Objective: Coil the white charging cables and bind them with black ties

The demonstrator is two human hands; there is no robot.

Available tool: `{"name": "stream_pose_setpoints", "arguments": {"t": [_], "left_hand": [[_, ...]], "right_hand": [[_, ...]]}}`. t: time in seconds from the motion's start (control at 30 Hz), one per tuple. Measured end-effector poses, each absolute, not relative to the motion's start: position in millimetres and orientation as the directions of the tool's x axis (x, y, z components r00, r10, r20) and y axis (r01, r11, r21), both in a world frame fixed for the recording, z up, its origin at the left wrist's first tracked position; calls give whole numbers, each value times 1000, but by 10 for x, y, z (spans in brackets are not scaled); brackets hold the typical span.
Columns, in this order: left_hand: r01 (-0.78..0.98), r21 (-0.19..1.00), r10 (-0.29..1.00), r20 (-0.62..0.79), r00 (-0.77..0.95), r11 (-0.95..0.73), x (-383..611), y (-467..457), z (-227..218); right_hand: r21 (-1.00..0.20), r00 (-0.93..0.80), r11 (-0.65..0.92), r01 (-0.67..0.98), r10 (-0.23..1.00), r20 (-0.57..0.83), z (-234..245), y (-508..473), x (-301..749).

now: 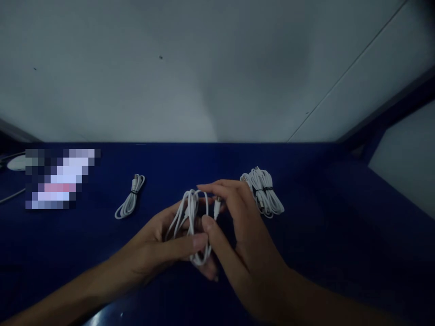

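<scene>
Between the two hands, above the near middle of the blue table (pixel 176 165), is a white cable (pixel 192 209). The left hand (pixel 154 244) grips its loops; the right hand (pixel 246 242) curves by the plug (pixel 217 209), its hold unclear. With no tie visible, the loops could spring apart if the left thumb eased. They look thin, smooth and uneven. Farther off lie a tied cable (pixel 128 203), left, and a tied bunch (pixel 268 194), right.

A dim grey wall (pixel 136 99) with a slanting seam (pixel 347 72) stands behind a dark-blue tabletop (pixel 190 165).
</scene>
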State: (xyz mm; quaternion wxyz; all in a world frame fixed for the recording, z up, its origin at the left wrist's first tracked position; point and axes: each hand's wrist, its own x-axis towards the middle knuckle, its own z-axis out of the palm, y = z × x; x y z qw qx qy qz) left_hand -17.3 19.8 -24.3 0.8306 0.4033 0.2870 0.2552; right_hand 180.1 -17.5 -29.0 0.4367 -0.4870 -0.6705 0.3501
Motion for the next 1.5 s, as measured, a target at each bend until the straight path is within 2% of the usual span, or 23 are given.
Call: {"name": "stream_pose_setpoints", "arguments": {"t": [0.1,0.2,0.3,0.43,0.5,0.63,0.73,0.8,0.87,0.93,1.03,1.07,1.1,1.13,1.17,1.23,1.3,1.4,1.5], "left_hand": [[-119,818,602,-307,737,563,-218,230,-255],[-47,794,517,-348,782,606,-264,226,-250],[-24,734,417,-360,835,679,-292,195,-236],[-21,702,341,-319,884,712,-310,180,-212],[-16,723,380,-344,859,690,-320,181,-195],[66,810,530,-441,724,583,-298,147,-153],[81,864,638,-426,641,496,-212,105,-116],[86,937,759,-327,563,340,-140,94,-92],[182,973,849,-216,483,143,-71,108,-74],[298,953,919,-72,387,-51,-6,155,-66],[385,891,948,131,291,-241,85,288,-58],[370,904,954,112,279,-215,110,343,-51],[311,945,956,3,293,-99,130,398,-38],[233,969,926,-163,341,85,144,451,-21],[213,963,896,-239,374,167,152,498,-2],[194,952,849,-301,435,238,152,567,31],[181,949,820,-315,478,258,143,593,36],[161,963,840,-269,471,218,142,559,-35],[218,976,919,-83,385,-3,165,480,-155]], "right_hand": [[-845,-174,322,427,946,273,-313,-122,1857],[-759,-321,455,465,886,334,-320,-80,1874],[-608,-448,650,456,758,474,-335,-46,1859],[-431,-403,770,471,622,671,-356,-10,1844],[-427,-400,770,474,620,675,-375,-2,1839],[-517,-440,712,475,701,561,-436,-2,1815],[-556,-379,680,478,731,568,-441,25,1805],[-523,-341,642,561,755,560,-395,67,1807],[-506,-252,554,661,799,547,-314,121,1804],[-529,-143,437,728,851,506,-221,177,1789],[-546,-115,336,768,910,398,-122,255,1765],[-508,-123,343,790,900,418,-111,281,1767],[-442,-149,369,817,877,457,-112,309,1776],[-351,-186,404,844,836,516,-124,340,1794],[-238,-239,441,865,780,578,-144,374,1818],[-18,-355,504,863,632,689,-199,447,1878],[109,-387,509,854,482,786,-257,511,1929],[155,-417,523,838,432,800,-333,549,1953],[16,-359,529,848,553,752,-408,501,1928]]}}
